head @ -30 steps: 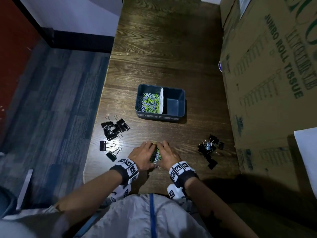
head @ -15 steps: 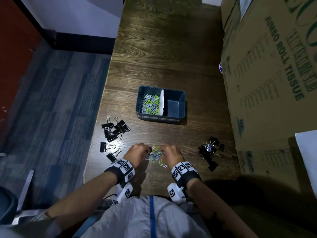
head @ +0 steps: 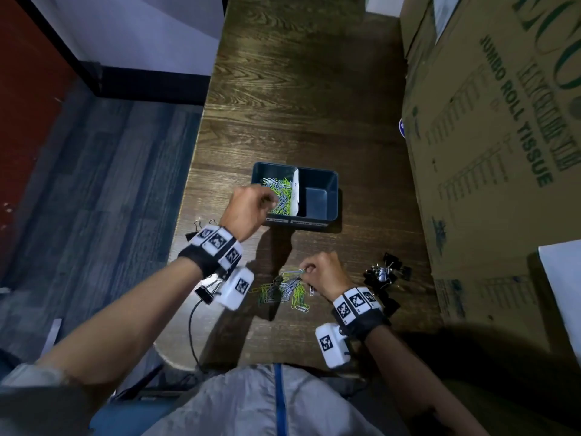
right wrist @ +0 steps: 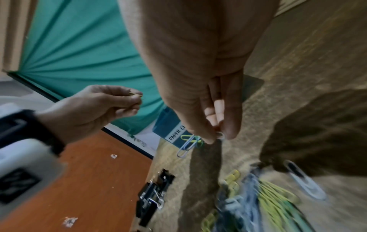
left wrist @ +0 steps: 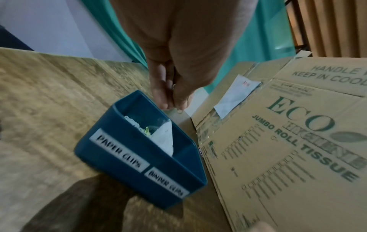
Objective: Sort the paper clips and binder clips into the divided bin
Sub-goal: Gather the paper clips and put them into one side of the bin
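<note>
A dark blue divided bin (head: 317, 202) stands mid-table; its left compartment holds paper clips (head: 279, 196), its right one is bare. My left hand (head: 272, 199) hovers over the left compartment, fingers pinching a few paper clips (left wrist: 179, 111). The bin's front (left wrist: 127, 158) carries the labels PAPER CLIPS and BINDER CLIPS. My right hand (head: 305, 272) pinches a couple of paper clips (right wrist: 188, 144) just above the loose pile (head: 283, 292) near the table's front. Black binder clips (head: 383, 275) lie right of that hand; others (head: 206, 292) are partly hidden under my left wrist.
A large cardboard box (head: 490, 152) printed JUMBO ROLL TISSUE lines the table's right side, close to the bin. The table's left edge (head: 188, 196) drops to a blue-grey floor. A white sheet (head: 562, 278) shows at the far right.
Both hands were together on the loose pile. My left hand has since carried clips up over the bin's left compartment, and my right hand has lifted a couple of clips off the pile.
</note>
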A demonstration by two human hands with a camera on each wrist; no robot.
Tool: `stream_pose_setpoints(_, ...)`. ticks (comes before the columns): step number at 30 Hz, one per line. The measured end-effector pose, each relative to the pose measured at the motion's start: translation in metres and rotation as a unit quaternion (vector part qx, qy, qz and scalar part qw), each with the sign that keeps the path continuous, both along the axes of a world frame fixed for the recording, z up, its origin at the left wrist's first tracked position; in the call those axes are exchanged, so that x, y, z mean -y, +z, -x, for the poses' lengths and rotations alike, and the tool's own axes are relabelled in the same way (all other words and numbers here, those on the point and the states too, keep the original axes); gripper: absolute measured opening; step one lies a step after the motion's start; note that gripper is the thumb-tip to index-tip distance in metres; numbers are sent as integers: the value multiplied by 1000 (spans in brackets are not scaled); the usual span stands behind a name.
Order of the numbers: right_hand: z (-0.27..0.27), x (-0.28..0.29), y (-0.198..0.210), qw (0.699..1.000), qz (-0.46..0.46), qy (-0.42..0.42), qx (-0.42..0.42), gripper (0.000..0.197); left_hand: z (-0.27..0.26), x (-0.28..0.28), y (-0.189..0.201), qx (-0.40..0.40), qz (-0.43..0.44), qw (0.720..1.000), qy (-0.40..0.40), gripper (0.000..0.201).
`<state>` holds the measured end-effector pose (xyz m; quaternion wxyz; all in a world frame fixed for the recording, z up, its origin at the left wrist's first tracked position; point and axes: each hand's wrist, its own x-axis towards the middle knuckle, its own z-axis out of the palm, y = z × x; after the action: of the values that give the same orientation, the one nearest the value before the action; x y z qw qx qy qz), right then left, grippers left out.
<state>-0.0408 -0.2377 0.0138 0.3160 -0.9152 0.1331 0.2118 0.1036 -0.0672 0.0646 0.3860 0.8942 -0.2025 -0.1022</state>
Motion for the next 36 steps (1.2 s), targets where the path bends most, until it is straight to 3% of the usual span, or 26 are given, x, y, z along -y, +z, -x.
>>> stream_pose_setpoints(5, -39, -5, 32, 996, -14, 39, 80, 13, -16, 6, -6, 29, -65, 997, 27, 31)
stream_pose_setpoints(10, -96, -6, 62, 984, 7, 12, 179, 14, 28, -19, -26, 122, -104, 986, 52, 22)
stream_pose_setpoints(12, -115, -9, 67, 981, 3, -3, 194, 17, 46, -29, -39, 98, -115, 988, 26, 24)
stream_pose_setpoints(15, -128, -12, 70, 983, -3, -15, 182, 39, 69, -42, -57, 28, -162, 986, -24, 30)
stream_pose_setpoints(20, -91, -10, 46, 980, -3, 25, 195, 40, 93, -56, -75, -55, -224, 968, -99, 24)
stream_pose_setpoints(23, -46, -5, 22, 997, -12, 36, 73, 36, 105, -62, -85, -105, -236, 959, -115, 38)
stream_pose_setpoints(26, -4, 7, -4, 992, 28, 81, -97, 72, 114, -65, -92, -141, -267, 943, -142, 60)
stream_pose_setpoints(28, 18, 13, -19, 979, 50, 111, -164, 95, 116, -66, -95, -161, -269, 940, -138, 65)
stream_pose_setpoints(31, 38, 7, -31, 977, 75, 132, -153, 101, 121, -59, -98, -175, -240, 945, -136, 66)
stream_pose_setpoints(36, 39, -21, -45, 989, 75, 122, -39, 61, 130, -35, -101, -152, -221, 950, -159, 46)
